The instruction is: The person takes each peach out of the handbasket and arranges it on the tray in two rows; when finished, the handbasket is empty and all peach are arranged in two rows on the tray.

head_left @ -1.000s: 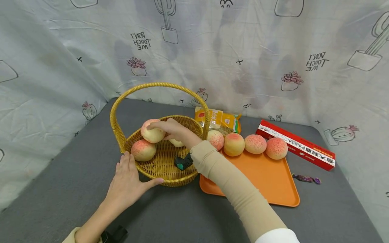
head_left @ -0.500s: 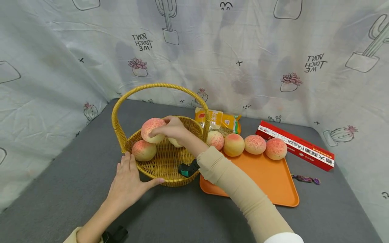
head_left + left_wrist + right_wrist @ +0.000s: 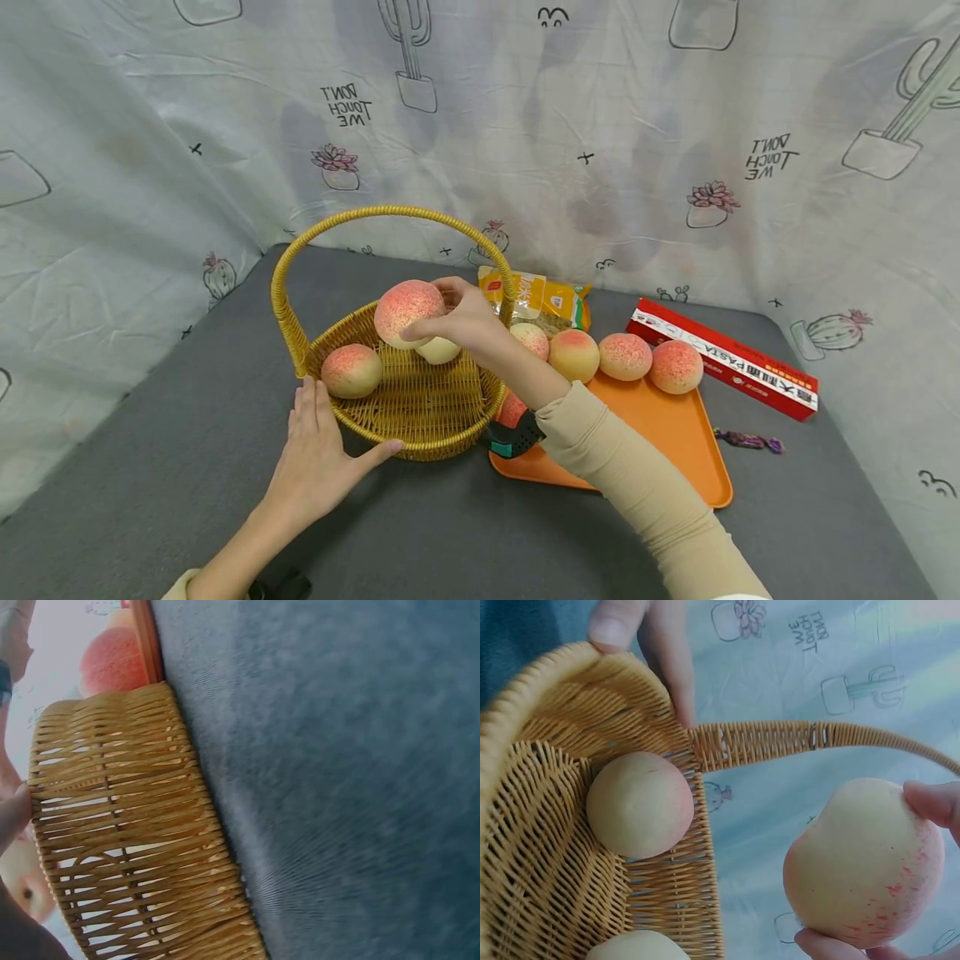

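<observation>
Head view: right hand (image 3: 465, 321) up over the wicker basket (image 3: 408, 442), fingers wrapped round a peach (image 3: 408, 310). Left hand (image 3: 318, 467) flat on the basket's near rim, fingers straight, thumb spread. Two more peaches (image 3: 351, 371) inside, a row on the orange tray (image 3: 667, 433) to the right.

Left wrist view: just basket weave (image 3: 127, 847) against grey table (image 3: 337, 772).

Right wrist view: fingertips (image 3: 934, 802) clamped on the held peach (image 3: 862, 862), handle (image 3: 817, 739) behind.
</observation>
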Motion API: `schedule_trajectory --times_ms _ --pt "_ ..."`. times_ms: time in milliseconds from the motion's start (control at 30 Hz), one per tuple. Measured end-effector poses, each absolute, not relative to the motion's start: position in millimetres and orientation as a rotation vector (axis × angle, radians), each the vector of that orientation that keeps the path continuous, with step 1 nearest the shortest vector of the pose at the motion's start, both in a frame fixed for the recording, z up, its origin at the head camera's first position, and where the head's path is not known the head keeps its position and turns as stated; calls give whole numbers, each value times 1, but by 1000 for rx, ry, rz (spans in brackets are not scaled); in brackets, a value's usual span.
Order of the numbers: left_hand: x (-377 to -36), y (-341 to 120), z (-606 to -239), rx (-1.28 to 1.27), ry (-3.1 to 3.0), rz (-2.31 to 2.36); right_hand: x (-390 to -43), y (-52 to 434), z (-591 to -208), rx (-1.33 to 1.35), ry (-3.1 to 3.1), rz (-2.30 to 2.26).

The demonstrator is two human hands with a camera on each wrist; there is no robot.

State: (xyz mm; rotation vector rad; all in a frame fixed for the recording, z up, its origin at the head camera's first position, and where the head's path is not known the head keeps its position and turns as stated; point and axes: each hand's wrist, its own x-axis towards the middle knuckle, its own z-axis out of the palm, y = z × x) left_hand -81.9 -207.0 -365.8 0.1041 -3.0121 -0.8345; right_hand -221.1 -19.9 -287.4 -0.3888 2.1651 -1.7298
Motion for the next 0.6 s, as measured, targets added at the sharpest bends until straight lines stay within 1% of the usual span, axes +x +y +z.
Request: schedule_trajectory --times_ms 300,600 --pt "-84 -206 -370 117 -2939 -873 -198 9 -284 -487 2044 -1888" --pt "-85 -205 -368 124 -2933 -839 -181 56 -286 -550 2021 -1989"
